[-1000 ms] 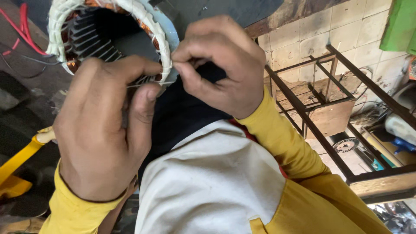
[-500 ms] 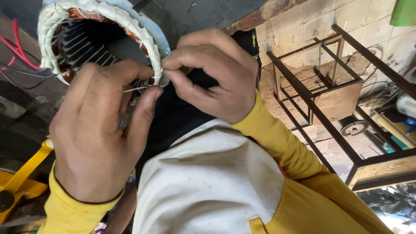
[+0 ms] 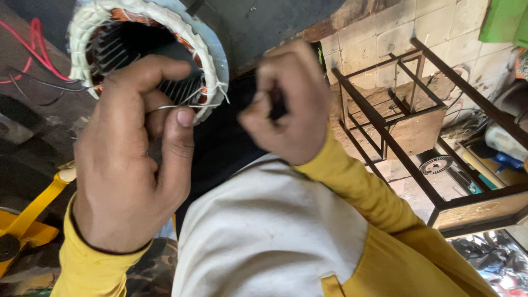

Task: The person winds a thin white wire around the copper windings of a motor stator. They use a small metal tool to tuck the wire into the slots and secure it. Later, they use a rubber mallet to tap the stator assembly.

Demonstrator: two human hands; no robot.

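On the person's lap, up near the top of the view, sits a round motor stator (image 3: 148,49) with white wrapped coils, orange copper wire and dark metal slots inside. The left hand (image 3: 132,165) is curled beside it, and its thumb and fingers pinch a thin wire (image 3: 187,106) that runs to the white rim. The right hand (image 3: 289,104) is closed in a fist just right of the stator; what it grips is too blurred to tell. Both arms wear yellow sleeves, and a white cloth (image 3: 269,236) covers the knee. Red wires (image 3: 25,52) lie at the left. On the right, a dark metal frame (image 3: 396,148) stands on a dusty tiled floor (image 3: 396,38), with a small round disc (image 3: 435,165) lying under it.
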